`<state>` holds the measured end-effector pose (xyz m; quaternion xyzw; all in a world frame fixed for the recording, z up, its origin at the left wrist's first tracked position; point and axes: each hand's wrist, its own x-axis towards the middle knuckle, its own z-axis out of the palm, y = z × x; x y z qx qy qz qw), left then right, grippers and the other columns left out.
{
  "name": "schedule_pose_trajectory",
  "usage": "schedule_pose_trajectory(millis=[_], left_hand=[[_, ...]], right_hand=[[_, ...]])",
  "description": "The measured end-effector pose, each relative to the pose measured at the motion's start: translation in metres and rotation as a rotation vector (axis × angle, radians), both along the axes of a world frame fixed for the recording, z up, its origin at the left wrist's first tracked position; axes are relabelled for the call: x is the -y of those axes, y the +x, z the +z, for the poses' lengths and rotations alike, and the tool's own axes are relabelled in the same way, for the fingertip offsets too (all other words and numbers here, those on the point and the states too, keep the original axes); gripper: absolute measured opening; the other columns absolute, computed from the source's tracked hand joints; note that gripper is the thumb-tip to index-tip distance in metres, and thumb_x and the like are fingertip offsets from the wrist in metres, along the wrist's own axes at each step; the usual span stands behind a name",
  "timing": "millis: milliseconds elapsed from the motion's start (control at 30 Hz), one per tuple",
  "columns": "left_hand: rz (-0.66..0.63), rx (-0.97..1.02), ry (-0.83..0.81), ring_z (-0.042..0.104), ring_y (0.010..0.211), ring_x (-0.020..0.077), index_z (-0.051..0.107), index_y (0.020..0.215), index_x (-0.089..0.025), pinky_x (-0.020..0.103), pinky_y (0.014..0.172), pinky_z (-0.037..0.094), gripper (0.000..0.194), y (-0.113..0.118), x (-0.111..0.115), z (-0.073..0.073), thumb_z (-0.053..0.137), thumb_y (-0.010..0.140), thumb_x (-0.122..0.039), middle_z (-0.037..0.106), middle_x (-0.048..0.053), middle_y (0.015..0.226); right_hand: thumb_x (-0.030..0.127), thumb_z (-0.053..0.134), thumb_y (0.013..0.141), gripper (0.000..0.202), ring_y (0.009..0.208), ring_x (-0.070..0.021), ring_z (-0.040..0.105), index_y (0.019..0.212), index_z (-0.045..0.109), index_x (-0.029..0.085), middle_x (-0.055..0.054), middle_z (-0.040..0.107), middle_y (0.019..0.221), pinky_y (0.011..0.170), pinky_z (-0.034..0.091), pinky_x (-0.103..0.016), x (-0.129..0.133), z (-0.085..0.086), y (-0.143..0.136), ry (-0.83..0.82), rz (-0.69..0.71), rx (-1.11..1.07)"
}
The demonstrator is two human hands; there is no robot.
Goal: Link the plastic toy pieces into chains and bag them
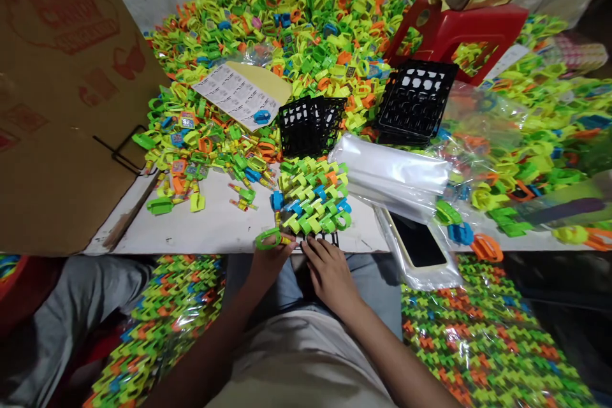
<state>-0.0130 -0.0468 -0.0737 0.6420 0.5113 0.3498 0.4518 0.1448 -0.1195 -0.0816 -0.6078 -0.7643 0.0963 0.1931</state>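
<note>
Cardboard box (62, 108) is running off left and top edges. Toy rows (313, 199) are covering most of black tray (329, 239); right hand (331, 273) is hiding part of it. Print on paper sheet (234, 94) is looking too small to read. Blurred leg (88, 296) of other person is running off left edge. Stacked trays (417, 102) are blocking part of red stool (482, 25).

Off-white shirt (306, 357), creased at waist; faded blue jeans (375, 284); forearms (392, 344), left hand (268, 261) and right hand (331, 271) bare.
</note>
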Motion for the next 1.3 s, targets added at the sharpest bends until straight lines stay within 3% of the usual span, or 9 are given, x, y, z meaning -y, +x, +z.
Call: schedule_pose_trajectory(millis=[433,600,767,967,1133,1233,1300], left_hand=[[0.003,-0.223,0.167,0.062,0.092,0.0229,0.064,0.087,-0.02,0.037,0.09,0.046,0.017,-0.004,0.005,-0.009,0.056,0.081,-0.033,0.069,0.007,0.091],[-0.011,-0.331,0.194,0.061,0.088,0.0237,0.063,0.085,-0.02,0.038,0.085,0.047,0.016,0.001,0.004,-0.011,0.055,0.082,-0.034,0.066,0.009,0.087],[-0.106,-0.362,0.201,0.061,0.087,0.023,0.064,0.078,-0.02,0.035,0.082,0.047,0.014,0.0,-0.003,-0.01,0.053,0.08,-0.028,0.065,0.009,0.084],[-0.251,-0.326,0.181,0.062,0.08,0.0223,0.065,0.063,-0.021,0.034,0.08,0.048,0.015,-0.003,-0.025,-0.003,0.061,0.074,-0.031,0.067,0.008,0.074],[-0.267,-0.326,0.158,0.063,0.073,0.0202,0.066,0.063,-0.02,0.03,0.071,0.049,0.018,-0.003,-0.026,0.004,0.066,0.07,-0.037,0.068,0.005,0.069],[-0.241,-0.346,0.135,0.062,0.064,0.0175,0.069,0.068,-0.019,0.026,0.061,0.049,0.021,-0.015,-0.021,0.01,0.066,0.07,-0.039,0.067,0.002,0.064],[-0.195,-0.362,0.126,0.063,0.064,0.0166,0.071,0.079,-0.02,0.025,0.06,0.049,0.022,-0.035,-0.027,0.019,0.066,0.07,-0.039,0.07,0.001,0.071]], right_hand=[[0.012,0.045,0.085,0.05,0.121,-0.0257,0.042,0.135,0.045,0.017,-0.01,0.048,0.137,0.099,0.037,-0.043,-0.001,0.003,-0.003,-0.017,0.007,0.009],[0.01,0.046,0.082,0.056,0.122,-0.0265,0.04,0.137,0.042,0.017,-0.009,0.046,0.14,0.1,0.035,-0.044,0.0,0.003,-0.005,-0.043,0.01,0.042],[0.006,0.045,0.077,0.063,0.124,-0.027,0.038,0.139,0.04,0.016,-0.008,0.043,0.142,0.101,0.034,-0.044,0.001,0.001,-0.004,-0.056,0.019,0.076],[0.003,0.045,0.073,0.067,0.122,-0.0261,0.04,0.139,0.04,0.017,-0.007,0.045,0.141,0.099,0.036,-0.042,0.003,0.002,-0.003,-0.055,0.013,0.097],[0.001,0.045,0.071,0.067,0.117,-0.0257,0.045,0.135,0.045,0.018,-0.007,0.051,0.135,0.096,0.039,-0.04,0.003,0.001,-0.005,0.0,-0.002,0.109],[0.004,0.044,0.073,0.062,0.116,-0.0257,0.047,0.133,0.047,0.019,-0.007,0.053,0.133,0.094,0.04,-0.04,0.004,-0.004,-0.007,0.059,-0.009,0.108],[0.006,0.044,0.076,0.059,0.115,-0.0254,0.048,0.133,0.047,0.02,-0.007,0.053,0.132,0.093,0.04,-0.04,0.005,-0.007,-0.007,0.099,-0.013,0.1]])
